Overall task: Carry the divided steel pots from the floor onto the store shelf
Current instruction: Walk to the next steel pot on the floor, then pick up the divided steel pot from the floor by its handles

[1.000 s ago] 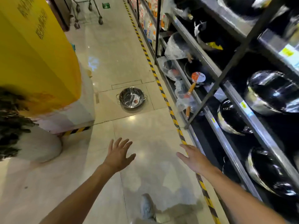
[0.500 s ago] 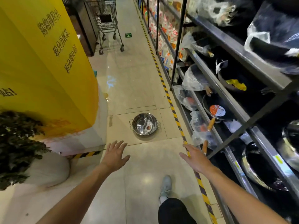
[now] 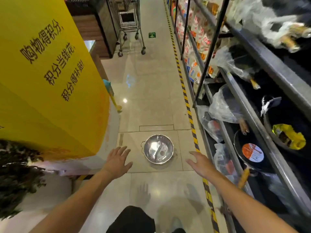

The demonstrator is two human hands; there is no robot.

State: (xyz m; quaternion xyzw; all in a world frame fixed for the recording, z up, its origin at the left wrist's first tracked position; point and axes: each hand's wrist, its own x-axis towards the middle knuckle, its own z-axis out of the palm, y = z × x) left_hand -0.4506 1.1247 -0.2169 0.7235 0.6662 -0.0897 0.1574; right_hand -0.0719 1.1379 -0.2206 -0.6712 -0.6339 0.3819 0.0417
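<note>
From the head camera, the view runs down a store aisle with a pale tiled floor (image 3: 151, 101). A divided steel pot (image 3: 158, 149) sits upright on the floor, out in the middle of the aisle, with a curved partition across its bowl and a small loop handle on each side. It stands alone, touching neither hand.

Both bare arms reach forward and down toward it. The left hand (image 3: 117, 159) hovers just left of the pot, palm down, fingers spread wide, its grip fully open and holding nothing. The right hand (image 3: 201, 163) hovers to the pot's right, also palm down with the fingers loosely splayed, its grip open and empty. The pot lies between the two hands, a little farther ahead than both.

Along the right runs the store shelf (image 3: 262, 125), dark metal tiers carrying pans wrapped in clear plastic and a black frying pan (image 3: 250, 155) with a round orange label. A yellow-and-black striped tape (image 3: 190, 115) marks the floor beside the shelf base. On the left stands a big yellow sign (image 3: 47, 78) with dark Chinese characters, and a shopping cart (image 3: 127, 22) waits far down the aisle.
</note>
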